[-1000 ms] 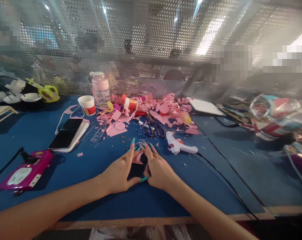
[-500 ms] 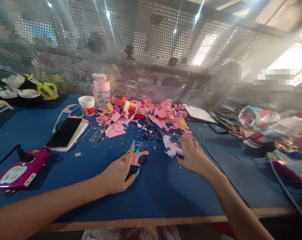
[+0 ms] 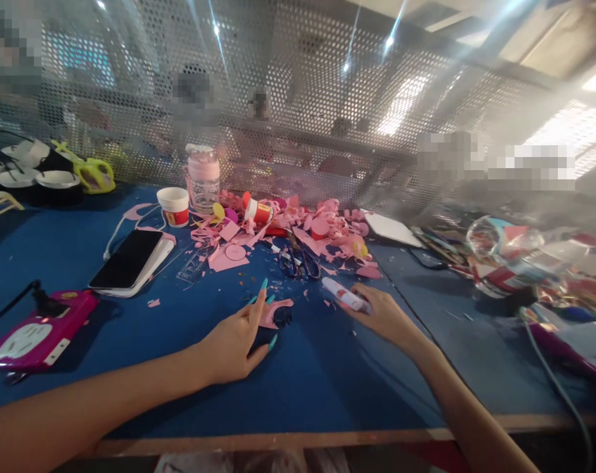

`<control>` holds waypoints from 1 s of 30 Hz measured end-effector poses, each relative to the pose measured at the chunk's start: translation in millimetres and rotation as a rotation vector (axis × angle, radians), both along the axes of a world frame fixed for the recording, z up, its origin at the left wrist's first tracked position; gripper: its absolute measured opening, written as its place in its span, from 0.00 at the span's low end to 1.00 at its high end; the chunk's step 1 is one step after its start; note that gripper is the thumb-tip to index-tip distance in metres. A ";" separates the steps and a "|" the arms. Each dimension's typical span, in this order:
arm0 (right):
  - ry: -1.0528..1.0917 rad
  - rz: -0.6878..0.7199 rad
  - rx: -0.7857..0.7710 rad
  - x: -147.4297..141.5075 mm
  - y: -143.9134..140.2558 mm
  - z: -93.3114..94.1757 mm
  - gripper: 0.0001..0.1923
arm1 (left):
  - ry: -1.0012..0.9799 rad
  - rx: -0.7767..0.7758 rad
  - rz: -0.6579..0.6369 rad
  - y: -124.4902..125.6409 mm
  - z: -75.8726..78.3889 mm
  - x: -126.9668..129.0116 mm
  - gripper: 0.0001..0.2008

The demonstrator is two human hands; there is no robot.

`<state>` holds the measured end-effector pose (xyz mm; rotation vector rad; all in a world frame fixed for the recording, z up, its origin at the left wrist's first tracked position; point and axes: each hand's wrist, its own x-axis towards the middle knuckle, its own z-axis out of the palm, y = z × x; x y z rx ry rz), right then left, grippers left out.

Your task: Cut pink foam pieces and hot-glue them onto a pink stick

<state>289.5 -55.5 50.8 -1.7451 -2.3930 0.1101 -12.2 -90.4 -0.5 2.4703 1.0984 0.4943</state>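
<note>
Right hand [image 3: 384,314] had left the pink-and-black foam piece [image 3: 276,314] and closed on the glue gun [image 3: 344,293], a light rigid plastic body best gripped mid-barrel, while left hand [image 3: 238,338] lay spread, pinning the soft cutout to the surface [image 3: 130,355].

Head camera, looking forward and down over a blue table [image 3: 130,341]

It sits close above the table's near edge and faces a perforated metal screen [image 3: 298,118] at the far side; both forearms enter from the bottom, and pink paper scraps [image 3: 322,226] lie before the screen.
</note>
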 end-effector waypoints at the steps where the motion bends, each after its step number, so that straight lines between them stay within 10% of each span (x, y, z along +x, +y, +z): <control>1: 0.041 0.038 0.008 -1.8 -3.2 2.8 0.09 | -0.003 -0.006 0.000 0.0 -0.1 -0.1 0.43; 9: 0.159 0.320 -0.124 -29.8 -24.5 6.1 0.07 | -0.028 -0.044 -0.003 0.2 1.2 0.5 0.44; 30: 0.040 0.521 -0.183 -55.1 -15.4 -1.9 0.12 | -0.061 -0.056 -0.011 1.3 2.2 0.8 0.44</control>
